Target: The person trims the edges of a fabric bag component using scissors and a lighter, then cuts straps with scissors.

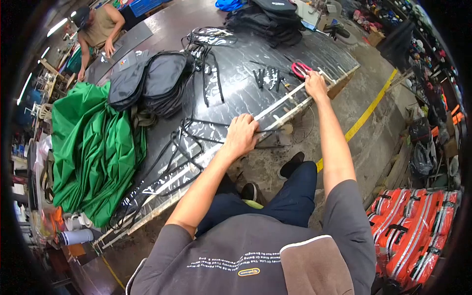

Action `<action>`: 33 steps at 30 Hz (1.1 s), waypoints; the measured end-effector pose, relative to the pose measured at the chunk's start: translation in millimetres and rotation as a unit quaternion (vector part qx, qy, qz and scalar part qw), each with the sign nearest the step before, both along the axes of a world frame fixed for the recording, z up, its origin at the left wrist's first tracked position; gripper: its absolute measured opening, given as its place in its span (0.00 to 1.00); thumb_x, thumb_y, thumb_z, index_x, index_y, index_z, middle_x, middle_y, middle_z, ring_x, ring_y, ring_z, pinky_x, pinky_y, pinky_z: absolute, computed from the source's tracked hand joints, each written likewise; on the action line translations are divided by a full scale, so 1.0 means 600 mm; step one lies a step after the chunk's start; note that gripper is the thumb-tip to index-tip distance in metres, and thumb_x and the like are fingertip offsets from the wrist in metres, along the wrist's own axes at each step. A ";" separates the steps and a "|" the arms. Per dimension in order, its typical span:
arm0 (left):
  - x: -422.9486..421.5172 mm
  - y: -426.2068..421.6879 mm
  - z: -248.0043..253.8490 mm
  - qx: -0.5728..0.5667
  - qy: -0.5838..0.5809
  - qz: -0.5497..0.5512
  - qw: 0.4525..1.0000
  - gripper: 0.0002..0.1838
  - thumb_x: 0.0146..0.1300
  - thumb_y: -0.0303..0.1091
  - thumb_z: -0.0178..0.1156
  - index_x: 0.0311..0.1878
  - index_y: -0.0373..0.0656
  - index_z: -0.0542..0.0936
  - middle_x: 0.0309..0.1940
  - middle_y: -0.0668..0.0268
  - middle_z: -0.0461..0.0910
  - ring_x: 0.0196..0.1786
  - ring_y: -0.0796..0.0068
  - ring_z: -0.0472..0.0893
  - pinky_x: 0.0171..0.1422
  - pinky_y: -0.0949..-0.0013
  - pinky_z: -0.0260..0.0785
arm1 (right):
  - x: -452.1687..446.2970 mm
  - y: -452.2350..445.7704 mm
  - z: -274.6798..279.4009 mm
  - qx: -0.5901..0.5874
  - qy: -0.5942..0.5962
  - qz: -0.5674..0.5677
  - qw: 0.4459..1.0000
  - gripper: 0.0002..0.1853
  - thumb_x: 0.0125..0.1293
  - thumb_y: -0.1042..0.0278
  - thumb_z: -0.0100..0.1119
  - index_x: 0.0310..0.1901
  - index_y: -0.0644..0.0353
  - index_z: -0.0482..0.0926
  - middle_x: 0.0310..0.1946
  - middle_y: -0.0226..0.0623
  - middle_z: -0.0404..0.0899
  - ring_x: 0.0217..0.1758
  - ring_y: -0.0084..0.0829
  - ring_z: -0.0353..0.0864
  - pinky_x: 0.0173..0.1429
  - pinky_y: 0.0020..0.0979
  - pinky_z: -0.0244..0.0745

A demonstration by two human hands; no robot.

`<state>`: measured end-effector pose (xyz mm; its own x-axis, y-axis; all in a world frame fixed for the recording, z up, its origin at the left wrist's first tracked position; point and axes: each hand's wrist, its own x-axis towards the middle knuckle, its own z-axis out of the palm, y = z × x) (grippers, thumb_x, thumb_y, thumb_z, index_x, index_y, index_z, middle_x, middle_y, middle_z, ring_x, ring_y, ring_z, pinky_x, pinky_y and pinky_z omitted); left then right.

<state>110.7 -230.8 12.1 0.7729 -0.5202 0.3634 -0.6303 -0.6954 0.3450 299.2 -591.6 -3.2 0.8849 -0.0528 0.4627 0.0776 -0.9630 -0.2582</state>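
A narrow pale strip (281, 103) runs straight along the table's near edge between my two hands. My left hand (242, 133) rests at its lower end with fingers curled over; what lies under them is hidden. Black straps (209, 122) reach that hand from the left, and one shows just past it. At the strip's upper end, my right hand (316, 84) is closed, its fingertips on the strip. Red-handled scissors (300, 70) lie right beside those fingertips. Several short black pieces (268, 77) are on the dark tabletop (241, 96) nearby.
Black bags (164, 73) are stacked beside green fabric (93, 152) on the left. More black bags (268, 22) stand at the back. Across the table a person (98, 29) works on dark panels. Orange wrapped bags (413, 231) lie at lower right. A yellow line (368, 120) marks the floor.
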 end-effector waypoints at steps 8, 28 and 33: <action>0.000 0.090 0.090 -0.114 0.101 0.092 0.984 0.23 0.63 0.27 0.63 0.62 0.49 0.79 0.35 0.53 0.85 0.37 0.51 0.86 0.44 0.53 0.76 | -0.003 0.044 0.058 -0.048 0.094 -0.136 0.985 0.21 0.74 0.51 0.60 0.59 0.57 0.85 0.61 0.46 0.82 0.70 0.51 0.76 0.71 0.55 0.74; -0.108 0.114 -0.028 -0.245 0.104 0.172 0.949 0.25 0.69 0.22 0.60 0.69 0.46 0.78 0.48 0.51 0.88 0.40 0.52 0.89 0.42 0.58 0.80 | 0.017 0.021 -0.013 -0.077 -0.074 -0.141 0.984 0.15 0.66 0.50 0.71 0.51 0.42 0.87 0.52 0.33 0.83 0.64 0.41 0.77 0.70 0.54 0.63; -0.107 0.112 -0.022 -0.241 0.110 0.177 0.948 0.25 0.68 0.22 0.60 0.69 0.47 0.78 0.46 0.53 0.88 0.36 0.55 0.89 0.39 0.59 0.79 | -0.049 0.092 0.032 -0.023 -0.079 0.086 0.993 0.13 0.65 0.50 0.70 0.45 0.46 0.88 0.43 0.28 0.85 0.53 0.33 0.81 0.69 0.48 0.59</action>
<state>46.7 -163.6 -1.1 0.9529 -0.0279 0.3022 -0.2620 -0.5780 0.7728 270.0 -536.3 16.2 0.7955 0.1169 0.5946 0.2777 -0.9424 -0.1862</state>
